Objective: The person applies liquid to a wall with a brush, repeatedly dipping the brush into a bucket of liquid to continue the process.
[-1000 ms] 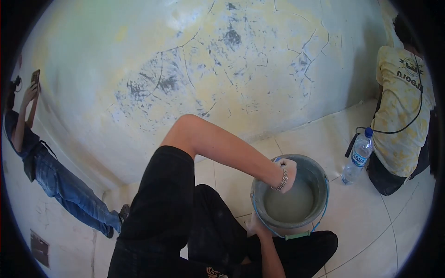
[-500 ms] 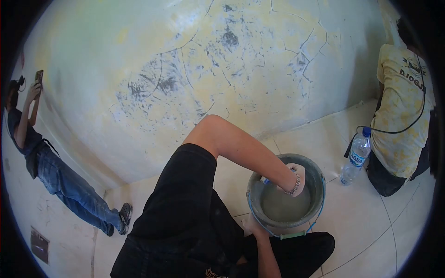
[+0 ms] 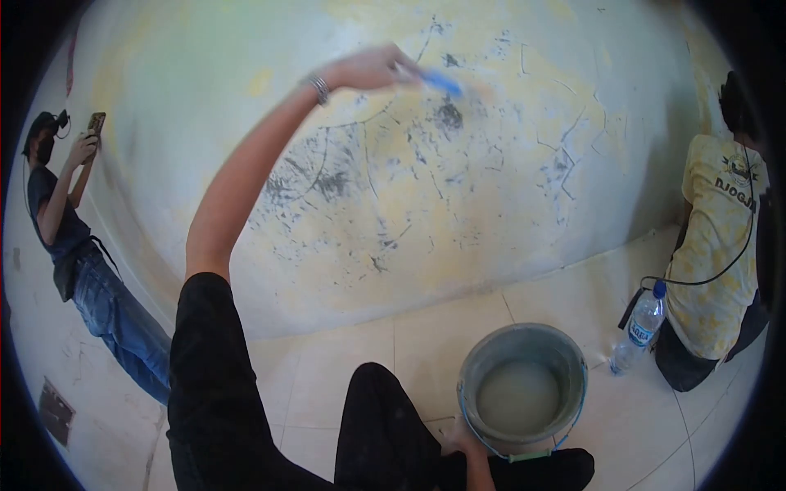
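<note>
Raised in front of the wall (image 3: 327,204), my left hand (image 3: 372,69) is closed on a blue tool (image 3: 442,83), which looks like a brush. Motion blurs its far end over the dark patches, so contact with the wall is unclear. A grey bucket (image 3: 467,372) stands upright on the floor at the lower right, with cloudy greyish liquid (image 3: 520,397) inside. My right hand (image 3: 465,440) is low against the bucket's near left side, its fingers mostly hidden.
Past the bucket stands a water bottle (image 3: 639,334) on the tiles. One person (image 3: 720,245) sits at the right with a black cable behind. Another person (image 3: 74,237) stands at the left holding up a phone (image 3: 97,124). My bent knee (image 3: 375,393) is left of the bucket.
My left hand has come out of the bucket and risen up and left to the wall, carrying the blue tool. The view has tilted upward. My right hand remains beside the bucket.
</note>
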